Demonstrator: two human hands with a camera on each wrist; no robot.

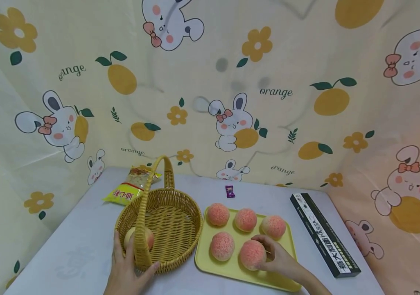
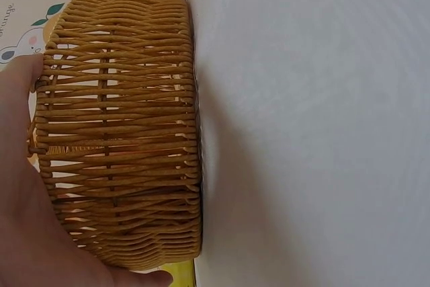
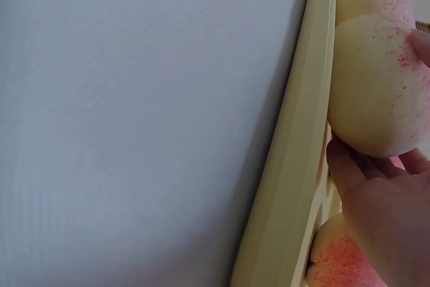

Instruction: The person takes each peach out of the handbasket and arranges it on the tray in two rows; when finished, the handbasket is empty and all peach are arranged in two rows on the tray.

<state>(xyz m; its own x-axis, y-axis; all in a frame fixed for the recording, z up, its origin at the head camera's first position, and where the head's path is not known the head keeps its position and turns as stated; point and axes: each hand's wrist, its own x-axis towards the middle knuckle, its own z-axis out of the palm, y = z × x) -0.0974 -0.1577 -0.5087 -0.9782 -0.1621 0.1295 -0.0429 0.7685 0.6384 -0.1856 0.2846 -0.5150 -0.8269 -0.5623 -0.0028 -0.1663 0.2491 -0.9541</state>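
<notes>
My left hand (image 1: pixel 129 262) lies against the near left side of a round wicker basket (image 1: pixel 195 205), fingers spread and fairly straight along its rim, thumb at its near side. Inside the basket, partly behind its tall arched handle (image 1: pixel 144 213), sits a peach (image 1: pixel 149 239). With my right hand (image 1: pixel 278 260) I grip a pink-speckled peach (image 1: pixel 251 256) at the front of a yellow tray (image 1: pixel 228 277), thumb and fingers around its right side. The right wrist view shows the pale underside of this peach (image 3: pixel 376 92) above my fingers. Several other peaches (image 1: pixel 222 246) rest on the tray.
A long black pasta box (image 1: pixel 324 233) lies right of the tray. Behind the basket is a yellow snack bag (image 1: pixel 129 188), and a small purple wrapped candy (image 1: pixel 230 191) lies behind the tray. A printed curtain (image 1: pixel 195 82) hangs around the white table (image 1: pixel 70 246).
</notes>
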